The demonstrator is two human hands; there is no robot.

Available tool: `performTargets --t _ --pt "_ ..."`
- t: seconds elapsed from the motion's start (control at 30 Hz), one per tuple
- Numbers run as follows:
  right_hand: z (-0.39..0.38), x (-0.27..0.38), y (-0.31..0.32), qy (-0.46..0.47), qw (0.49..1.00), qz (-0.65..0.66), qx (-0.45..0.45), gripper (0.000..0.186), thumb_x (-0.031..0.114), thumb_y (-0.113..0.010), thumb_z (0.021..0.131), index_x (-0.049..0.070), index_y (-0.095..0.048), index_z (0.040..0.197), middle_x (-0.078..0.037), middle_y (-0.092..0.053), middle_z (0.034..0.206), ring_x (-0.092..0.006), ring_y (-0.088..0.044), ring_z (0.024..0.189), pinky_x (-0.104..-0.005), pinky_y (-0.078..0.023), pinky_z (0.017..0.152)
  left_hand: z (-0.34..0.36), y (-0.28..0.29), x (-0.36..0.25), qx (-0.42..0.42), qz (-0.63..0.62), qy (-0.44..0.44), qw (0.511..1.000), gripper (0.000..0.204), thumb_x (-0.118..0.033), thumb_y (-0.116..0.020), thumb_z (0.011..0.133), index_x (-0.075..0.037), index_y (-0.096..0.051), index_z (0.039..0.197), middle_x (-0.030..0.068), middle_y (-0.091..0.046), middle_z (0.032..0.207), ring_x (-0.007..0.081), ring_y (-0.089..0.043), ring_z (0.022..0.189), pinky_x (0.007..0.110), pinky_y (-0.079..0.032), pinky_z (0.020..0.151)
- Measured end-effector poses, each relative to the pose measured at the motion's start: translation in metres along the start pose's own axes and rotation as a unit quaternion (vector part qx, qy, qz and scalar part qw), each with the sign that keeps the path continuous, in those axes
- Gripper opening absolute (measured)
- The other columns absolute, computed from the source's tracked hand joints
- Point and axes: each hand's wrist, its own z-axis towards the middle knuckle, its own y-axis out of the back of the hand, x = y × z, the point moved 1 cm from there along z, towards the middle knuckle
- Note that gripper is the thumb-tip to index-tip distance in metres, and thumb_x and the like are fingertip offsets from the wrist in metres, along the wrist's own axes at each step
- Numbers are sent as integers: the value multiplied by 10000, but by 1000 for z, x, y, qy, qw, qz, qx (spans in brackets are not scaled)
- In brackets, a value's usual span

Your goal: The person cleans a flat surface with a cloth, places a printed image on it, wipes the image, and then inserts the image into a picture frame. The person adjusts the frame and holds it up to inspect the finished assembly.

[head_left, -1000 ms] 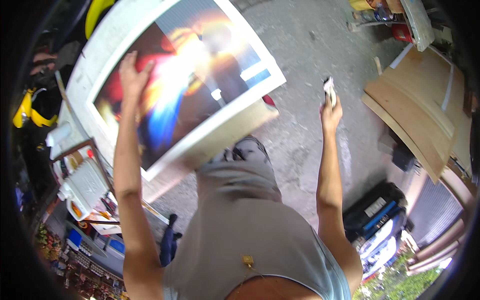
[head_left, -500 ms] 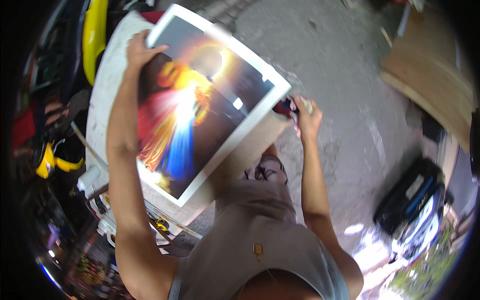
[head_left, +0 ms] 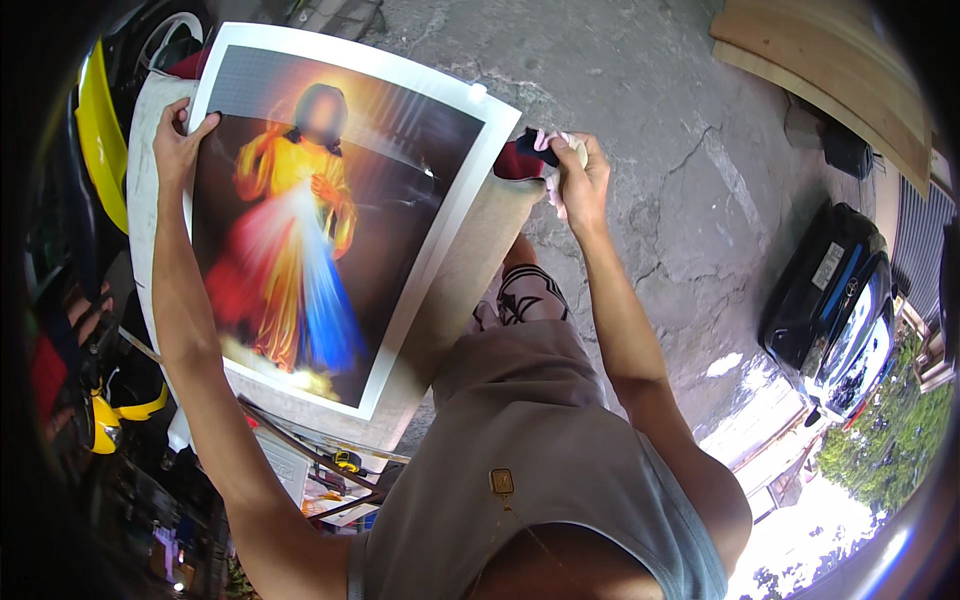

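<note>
A large glossy picture print (head_left: 290, 235) with a white border shows a robed figure with red and blue rays. It rests on a pale worktop (head_left: 440, 310) in front of me to the left. My left hand (head_left: 182, 140) grips its left edge near the far corner, the thumb lying over the border and the fingers partly hidden behind it. Beyond the print's right corner, my right hand (head_left: 583, 180) is closed around a crumpled cloth (head_left: 548, 142) in pink, white and dark colours. The cloth hangs just off the worktop's right end, beside something dark red.
A yellow-and-black tape measure (head_left: 347, 461) and other tools lie below the worktop's near edge. Yellow vehicle parts (head_left: 100, 140) stand at the left. Cracked concrete ground (head_left: 640, 90) stretches right, with a black car (head_left: 830, 310) and a wooden board (head_left: 830, 80) farther off.
The print now appears further left and more upright in view, partly because my view has turned. Both hands keep their holds, and the right one with the cloth sits slightly further left and higher.
</note>
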Motion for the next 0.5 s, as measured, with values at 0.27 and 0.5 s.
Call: performTargets --t 0.27,0.5 --pt "-48 5 -46 559 726 -370 153 276 143 -623 689 91 -629 960 -65 -601 988 -237 -558 948 -410 -416 810 8 -2 27 -24 -33 -81 996 634 -338 -846 663 -21 -595 1151 57 -569 1022 140 -536 910 258 -438 827" --pt "54 8 15 426 746 -512 6 296 100 -625 677 43 -627 967 -93 -605 859 -245 -572 823 -403 -446 781 8 -4 38 -32 -51 -77 995 604 -292 -845 679 -22 -591 1155 43 -566 1024 125 -531 902 253 -436 818"
